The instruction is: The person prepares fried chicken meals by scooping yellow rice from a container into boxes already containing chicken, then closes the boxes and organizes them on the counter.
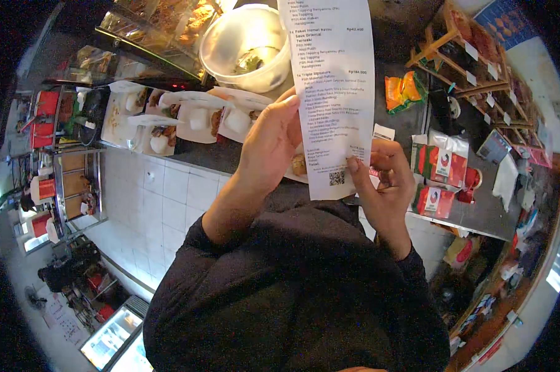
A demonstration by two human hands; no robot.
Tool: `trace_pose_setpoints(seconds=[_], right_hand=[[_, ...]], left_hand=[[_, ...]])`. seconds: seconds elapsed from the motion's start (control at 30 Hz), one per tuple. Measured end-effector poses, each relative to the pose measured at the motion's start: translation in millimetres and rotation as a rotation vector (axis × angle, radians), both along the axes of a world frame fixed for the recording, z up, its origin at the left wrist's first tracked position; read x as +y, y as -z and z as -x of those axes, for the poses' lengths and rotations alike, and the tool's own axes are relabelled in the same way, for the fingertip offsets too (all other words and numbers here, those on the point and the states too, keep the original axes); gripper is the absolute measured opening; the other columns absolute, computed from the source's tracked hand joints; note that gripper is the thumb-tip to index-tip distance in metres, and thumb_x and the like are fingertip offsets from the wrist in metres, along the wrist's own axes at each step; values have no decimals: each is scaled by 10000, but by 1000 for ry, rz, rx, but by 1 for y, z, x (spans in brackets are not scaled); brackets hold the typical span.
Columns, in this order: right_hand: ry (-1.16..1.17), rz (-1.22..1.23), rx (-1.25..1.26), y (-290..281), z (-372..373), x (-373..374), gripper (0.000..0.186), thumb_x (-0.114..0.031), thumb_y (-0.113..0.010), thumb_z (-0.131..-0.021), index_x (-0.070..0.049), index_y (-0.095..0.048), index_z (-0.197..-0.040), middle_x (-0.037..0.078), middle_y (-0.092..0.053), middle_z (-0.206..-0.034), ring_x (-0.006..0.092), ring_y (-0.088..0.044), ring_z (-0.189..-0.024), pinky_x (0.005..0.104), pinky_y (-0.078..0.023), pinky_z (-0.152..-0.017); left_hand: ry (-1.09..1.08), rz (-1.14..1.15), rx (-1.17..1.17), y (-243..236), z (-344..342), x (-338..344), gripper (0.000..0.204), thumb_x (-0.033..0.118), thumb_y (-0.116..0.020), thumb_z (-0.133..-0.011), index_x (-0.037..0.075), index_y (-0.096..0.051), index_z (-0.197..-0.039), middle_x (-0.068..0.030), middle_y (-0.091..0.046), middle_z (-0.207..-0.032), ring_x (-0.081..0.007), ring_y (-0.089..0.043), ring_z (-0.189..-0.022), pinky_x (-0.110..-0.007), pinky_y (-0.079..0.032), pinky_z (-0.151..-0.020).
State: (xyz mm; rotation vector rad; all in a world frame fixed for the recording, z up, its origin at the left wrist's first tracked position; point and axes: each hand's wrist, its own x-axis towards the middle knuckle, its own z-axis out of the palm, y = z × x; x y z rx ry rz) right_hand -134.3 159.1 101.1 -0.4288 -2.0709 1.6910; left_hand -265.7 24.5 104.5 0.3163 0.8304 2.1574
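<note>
A long white printed receipt (334, 124) hangs upright in front of me, with a square code near its lower end. My left hand (268, 139) holds it by the left edge, its fingers partly hidden behind the paper. At the lower right edge, my right hand (388, 186) pinches the receipt between thumb and curled fingers. Just behind my left hand stand open white paper food boxes (196, 121) with rice mounds and browned pieces of food. Beyond the receipt's top left is a translucent plastic tub (221, 53) with some green bits inside.
A dark counter (398, 127) runs across in front of me. On its right are an orange-and-green packet (405, 92), red-and-white cartons (441, 164) and a wooden rack (478, 62) with small tags. A lit food display case (159, 31) stands at the far left, above white tiles (162, 198).
</note>
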Motion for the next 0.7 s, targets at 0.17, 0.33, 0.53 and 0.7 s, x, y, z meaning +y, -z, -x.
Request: trace_pose_setpoints(seconds=[0.17,0.33,0.53,0.7], right_hand=[[19,-20,0,4,-5,2,201,-15,-675,-848,-13,-573,-1021,78,-692,-827,96,-652,-733,244,-524,-669],[15,22,43,5,-3,2,194,-8,-673,-848,-14,-575,-1015,78,-693,-830,96,-655,-743,239,-525,-662],[-6,51,15,-1,-1,-2,235,10,-670,-845,-15,-547,-1044,88,-694,-841,104,-659,-752,236,-524,-655],[-15,95,-9,1,-2,-2,262,17,-672,-842,-19,-532,-1061,90,-693,-846,108,-663,-758,235,-523,-655]], left_hand=[[-13,95,-1,1,-1,5,443,295,-370,-997,-19,-478,-1290,-107,-595,-1217,-170,-562,-1129,-330,-411,-988],[-136,189,-43,-9,-5,12,395,273,-383,-1000,-30,-525,-1209,-69,-627,-1062,-104,-578,-947,-255,-440,-832],[-109,187,54,2,2,5,387,272,-387,-996,-35,-556,-1162,-48,-640,-979,-76,-575,-869,-233,-434,-741],[-109,163,21,2,2,4,393,279,-390,-995,-40,-568,-1139,-60,-655,-974,-92,-597,-873,-248,-450,-753]])
